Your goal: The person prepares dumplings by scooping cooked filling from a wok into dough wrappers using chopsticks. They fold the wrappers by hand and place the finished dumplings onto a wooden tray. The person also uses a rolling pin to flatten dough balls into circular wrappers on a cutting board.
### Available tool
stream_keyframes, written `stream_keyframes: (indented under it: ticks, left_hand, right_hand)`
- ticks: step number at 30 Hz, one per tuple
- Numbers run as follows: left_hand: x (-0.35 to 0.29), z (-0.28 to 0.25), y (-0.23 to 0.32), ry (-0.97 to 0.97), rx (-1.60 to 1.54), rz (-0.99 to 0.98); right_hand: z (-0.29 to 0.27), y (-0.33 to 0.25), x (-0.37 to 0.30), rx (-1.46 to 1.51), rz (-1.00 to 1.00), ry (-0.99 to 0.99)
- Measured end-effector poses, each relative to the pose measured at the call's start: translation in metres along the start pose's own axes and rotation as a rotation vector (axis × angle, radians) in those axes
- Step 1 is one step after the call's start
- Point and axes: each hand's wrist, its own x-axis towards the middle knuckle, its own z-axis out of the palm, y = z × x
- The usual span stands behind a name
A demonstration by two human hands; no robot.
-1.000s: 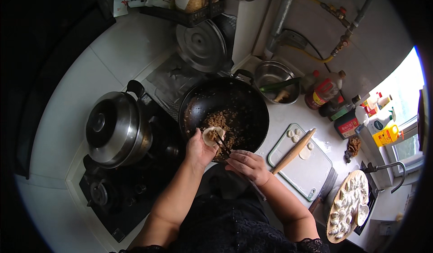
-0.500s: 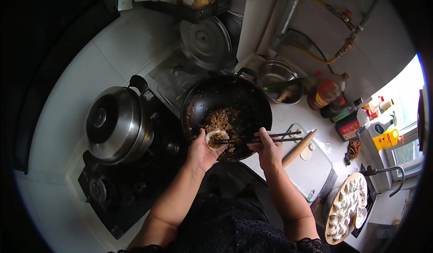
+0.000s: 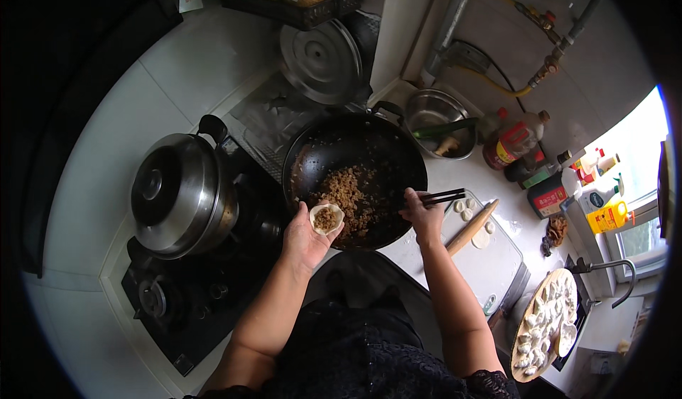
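Around me are: tiled kitchen walls (image 3: 177, 90), pale; pipe (image 3: 447, 31), grey; hose (image 3: 490, 78), yellow; window (image 3: 641, 143), bright, at right, with curved tap (image 3: 629, 270) near it; countertop (image 3: 458, 174), white, daylit; and, far left, a dark panel (image 3: 135, 19), perhaps a cabinet, too shadowed to tell.

A lidded steel pot (image 3: 174, 196) is sitting on the black stove (image 3: 188, 331), and a round metal lid (image 3: 320, 61) is leaning by the wall (image 3: 177, 79). A steel bowl (image 3: 429, 109) is holding a long green vegetable (image 3: 444, 128) and, as far as I can make out, some ginger (image 3: 446, 145). Bottles (image 3: 520, 142) are crowding the desk (image 3: 522, 221) nearby, a yellow bottle (image 3: 607, 218) is standing near the window (image 3: 634, 150), and a curved tap (image 3: 631, 271) is arching close by.
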Motion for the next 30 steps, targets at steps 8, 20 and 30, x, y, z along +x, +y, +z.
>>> stream_keyframes:
  ticks: [8, 20, 30]
  left_hand:
    - [0.002, 0.000, -0.006, -0.005, 0.010, -0.034]
    - [0.004, 0.003, -0.002, 0.048, 0.053, 0.000]
    - [0.016, -0.009, 0.001, 0.172, 0.041, 0.055]
  right_hand:
    - [0.022, 0.031, 0.008, -0.144, -0.014, 0.084]
    - [0.035, 0.041, 0.013, -0.198, -0.009, 0.025]
    - [0.023, -0.039, -0.017, 0.408, 0.364, -0.195]
